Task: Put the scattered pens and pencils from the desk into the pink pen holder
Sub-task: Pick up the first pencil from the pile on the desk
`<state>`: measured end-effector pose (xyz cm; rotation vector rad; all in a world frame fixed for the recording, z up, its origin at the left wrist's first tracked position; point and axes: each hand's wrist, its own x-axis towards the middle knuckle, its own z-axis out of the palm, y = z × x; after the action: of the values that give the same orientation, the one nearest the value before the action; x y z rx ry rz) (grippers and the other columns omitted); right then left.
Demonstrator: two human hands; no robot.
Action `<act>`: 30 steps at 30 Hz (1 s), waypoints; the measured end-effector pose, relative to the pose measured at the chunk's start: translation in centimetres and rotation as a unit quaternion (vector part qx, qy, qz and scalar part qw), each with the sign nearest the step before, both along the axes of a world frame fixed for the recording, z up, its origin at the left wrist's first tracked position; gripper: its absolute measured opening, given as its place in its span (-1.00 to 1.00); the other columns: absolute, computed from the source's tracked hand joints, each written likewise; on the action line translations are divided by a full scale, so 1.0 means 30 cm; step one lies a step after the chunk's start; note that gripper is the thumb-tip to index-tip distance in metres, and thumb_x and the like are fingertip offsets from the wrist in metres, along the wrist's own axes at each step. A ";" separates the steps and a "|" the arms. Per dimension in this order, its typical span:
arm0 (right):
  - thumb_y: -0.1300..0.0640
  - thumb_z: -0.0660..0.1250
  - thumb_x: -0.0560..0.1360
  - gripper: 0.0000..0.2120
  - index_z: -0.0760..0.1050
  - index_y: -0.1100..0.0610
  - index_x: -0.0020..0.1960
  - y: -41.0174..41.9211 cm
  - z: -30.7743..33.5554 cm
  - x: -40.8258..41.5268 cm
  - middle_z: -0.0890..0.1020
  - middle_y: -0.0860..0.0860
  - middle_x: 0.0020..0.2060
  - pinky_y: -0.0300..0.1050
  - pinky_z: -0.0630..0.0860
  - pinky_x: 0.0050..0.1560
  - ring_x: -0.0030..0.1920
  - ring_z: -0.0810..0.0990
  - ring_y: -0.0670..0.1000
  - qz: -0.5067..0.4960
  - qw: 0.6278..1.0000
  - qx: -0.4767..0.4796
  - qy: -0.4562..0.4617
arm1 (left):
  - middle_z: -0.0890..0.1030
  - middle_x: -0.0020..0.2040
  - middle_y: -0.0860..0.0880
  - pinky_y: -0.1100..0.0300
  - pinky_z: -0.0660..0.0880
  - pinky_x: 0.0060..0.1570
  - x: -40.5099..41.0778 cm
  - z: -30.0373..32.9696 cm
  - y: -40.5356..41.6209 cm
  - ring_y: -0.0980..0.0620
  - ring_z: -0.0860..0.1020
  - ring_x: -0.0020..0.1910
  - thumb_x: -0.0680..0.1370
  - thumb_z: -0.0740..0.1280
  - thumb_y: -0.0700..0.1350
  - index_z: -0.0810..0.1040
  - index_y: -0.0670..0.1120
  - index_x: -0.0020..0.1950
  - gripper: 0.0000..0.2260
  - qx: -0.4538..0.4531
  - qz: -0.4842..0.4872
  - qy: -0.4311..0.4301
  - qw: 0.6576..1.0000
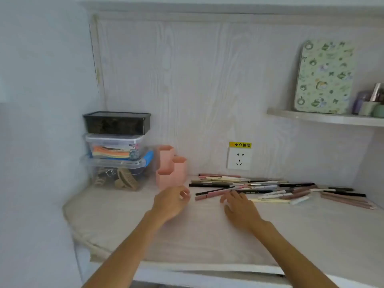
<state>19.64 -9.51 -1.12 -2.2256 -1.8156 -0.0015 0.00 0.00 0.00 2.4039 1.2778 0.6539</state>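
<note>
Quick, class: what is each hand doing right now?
Left hand: fingers loosely curled, holding nothing.
Right hand: open, fingers spread, reaching at the pens.

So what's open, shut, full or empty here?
Holder: upright, no pens seen inside.
Pens: scattered flat on desk.
Black box: lid on.
Socket: nothing plugged in.
Left hand: loosely curled, holding nothing.
Right hand: open, beside pens.

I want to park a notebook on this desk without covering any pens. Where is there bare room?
The near desk surface between the forearms and toward the front edge is bare. Crowded: the pens and pencils along the back right, and the pink pen holder beside the stacked boxes at back left.
</note>
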 end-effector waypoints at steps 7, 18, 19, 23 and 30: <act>-0.03 0.00 0.58 -0.60 0.14 -0.09 0.42 0.134 -0.043 0.039 0.32 0.02 0.31 0.00 0.26 0.26 0.28 0.30 0.09 -0.038 0.998 0.039 -0.039 | 0.54 0.03 0.15 0.24 0.39 -0.13 0.123 -0.061 0.096 0.12 0.51 0.04 0.44 0.28 0.28 0.57 0.13 0.12 -0.64 0.069 -0.028 -0.003 0.997; -0.01 0.32 0.48 -0.77 0.58 -0.06 0.11 0.318 -0.050 0.082 0.53 -0.01 -0.07 -0.10 0.42 -0.04 -0.02 0.50 0.07 0.051 0.984 0.168 -0.014 | 0.59 -0.10 0.13 0.25 0.45 -0.14 0.095 -0.070 0.216 0.17 0.49 -0.10 0.51 0.28 0.16 0.62 0.12 0.03 -0.78 0.100 -0.013 -0.045 0.994; 0.01 0.34 0.47 -0.79 0.60 -0.06 0.09 0.315 -0.053 0.081 0.55 -0.02 -0.07 -0.11 0.42 -0.05 -0.03 0.51 0.07 0.054 0.982 0.181 -0.015 | 0.58 -0.05 0.15 0.26 0.45 -0.07 0.096 -0.074 0.216 0.17 0.47 -0.02 0.51 0.29 0.15 0.62 0.11 0.04 -0.79 0.102 -0.018 -0.049 0.993; 0.13 0.29 0.46 -0.76 0.54 -0.03 0.12 0.312 -0.049 0.076 0.58 -0.06 0.04 -0.12 0.40 0.05 0.09 0.51 0.03 0.070 0.982 0.174 0.016 | 0.52 0.02 0.19 0.24 0.45 0.01 0.096 -0.068 0.213 0.19 0.44 0.09 0.53 0.30 0.05 0.55 0.12 0.01 -0.91 0.165 -0.028 -0.082 0.982; 0.10 0.28 0.48 -0.78 0.54 -0.04 0.12 0.323 -0.064 0.079 0.54 -0.04 0.07 -0.09 0.40 0.10 0.18 0.45 0.01 0.054 0.984 0.162 0.040 | 0.61 -0.02 0.14 0.28 0.54 -0.11 0.063 0.061 0.182 0.24 0.57 -0.06 0.54 0.33 -0.08 0.54 0.00 0.08 -0.86 0.186 -0.018 -0.360 0.914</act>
<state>22.02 0.18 -3.03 -1.8761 -1.7489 -0.1724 1.88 5.47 1.82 2.0814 0.8324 1.6991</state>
